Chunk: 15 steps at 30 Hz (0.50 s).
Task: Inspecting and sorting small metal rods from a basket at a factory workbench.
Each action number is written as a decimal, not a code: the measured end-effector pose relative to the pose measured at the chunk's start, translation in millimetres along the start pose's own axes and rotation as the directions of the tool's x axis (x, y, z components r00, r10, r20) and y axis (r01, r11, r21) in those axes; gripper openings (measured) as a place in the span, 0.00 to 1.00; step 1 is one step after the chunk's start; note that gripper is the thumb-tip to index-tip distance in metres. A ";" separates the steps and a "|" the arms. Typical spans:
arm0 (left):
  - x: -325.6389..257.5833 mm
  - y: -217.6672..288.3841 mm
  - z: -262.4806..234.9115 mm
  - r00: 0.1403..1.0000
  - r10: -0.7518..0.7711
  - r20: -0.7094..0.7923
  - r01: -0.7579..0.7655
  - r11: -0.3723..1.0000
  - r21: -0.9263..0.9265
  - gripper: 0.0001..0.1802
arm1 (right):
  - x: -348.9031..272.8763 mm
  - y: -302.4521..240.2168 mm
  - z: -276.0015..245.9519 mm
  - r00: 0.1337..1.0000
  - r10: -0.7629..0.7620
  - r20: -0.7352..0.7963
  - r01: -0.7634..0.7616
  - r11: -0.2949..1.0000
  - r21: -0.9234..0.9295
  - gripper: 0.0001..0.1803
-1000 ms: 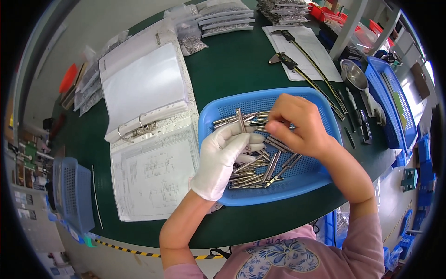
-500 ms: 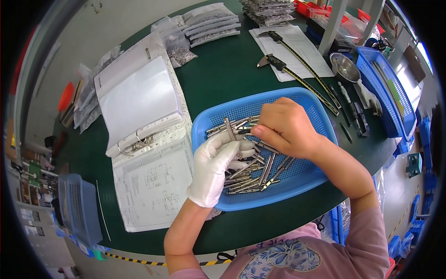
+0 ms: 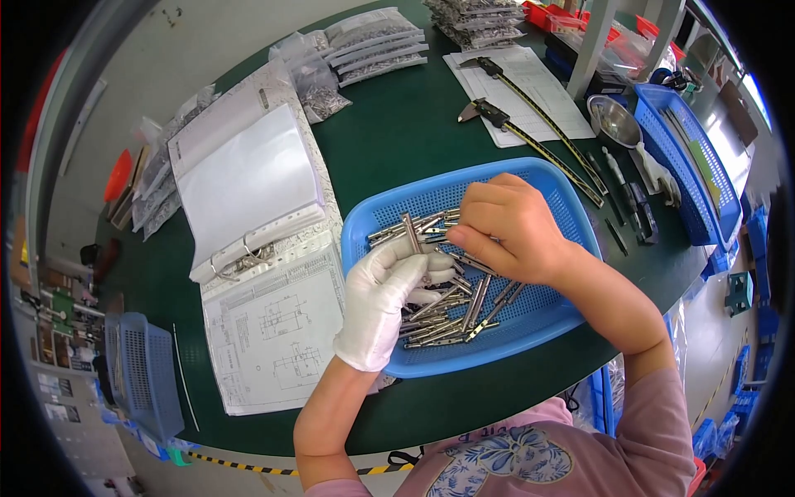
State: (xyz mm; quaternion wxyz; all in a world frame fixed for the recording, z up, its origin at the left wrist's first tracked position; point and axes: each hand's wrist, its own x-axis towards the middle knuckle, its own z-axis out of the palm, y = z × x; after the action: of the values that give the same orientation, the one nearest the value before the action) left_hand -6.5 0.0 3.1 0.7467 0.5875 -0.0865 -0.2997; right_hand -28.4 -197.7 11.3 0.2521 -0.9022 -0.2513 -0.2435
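My left hand [image 3: 379, 291], in a white glove, is closed on a slim metal rod [image 3: 411, 233] that stands up between thumb and fingers. My bare right hand [image 3: 509, 228] is curled beside it, its thumb and fingers pressed together near the rod's side. What the right fingers grip, if anything, is hidden. Both hands are over a blue perforated plastic basket [image 3: 546, 327]. Many similar metal rods [image 3: 447, 323] lie in a loose heap in it, below and between my hands.
An open ring binder [image 3: 248, 182] with drawings is left of the basket. Two digital calipers [image 3: 497, 112] rest on papers behind it. A metal bowl [image 3: 614, 122], a pen-shaped tool [image 3: 614, 166] and another blue basket [image 3: 691, 166] are at right. Bagged parts [image 3: 377, 45] sit at the back.
Hardly anything differs. My right fingers have shifted slightly, and the left hand still holds the metal rod in nearly the same place.
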 end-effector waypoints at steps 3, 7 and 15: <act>-0.2 0.0 -0.7 1.000 0.000 0.000 0.000 1.000 0.002 0.12 | 4.8 -6.8 1.0 0.994 0.049 -0.103 -0.039 0.994 0.099 0.08; -0.2 1.5 -0.3 1.000 -0.011 0.011 0.011 1.000 0.016 0.12 | 2.0 0.0 3.9 0.997 -0.069 -0.040 0.070 0.997 0.021 0.08; -0.9 3.1 0.8 1.000 -0.012 0.003 0.011 1.000 0.012 0.13 | 0.8 -2.2 3.2 1.000 0.005 -0.021 -0.004 1.000 0.023 0.07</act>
State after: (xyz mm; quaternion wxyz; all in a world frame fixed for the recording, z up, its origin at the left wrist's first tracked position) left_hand -6.5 0.3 6.5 0.7413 0.5920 -0.0861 -0.3043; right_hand -28.1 -193.9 10.1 0.2654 -0.8972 -0.2492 -0.2498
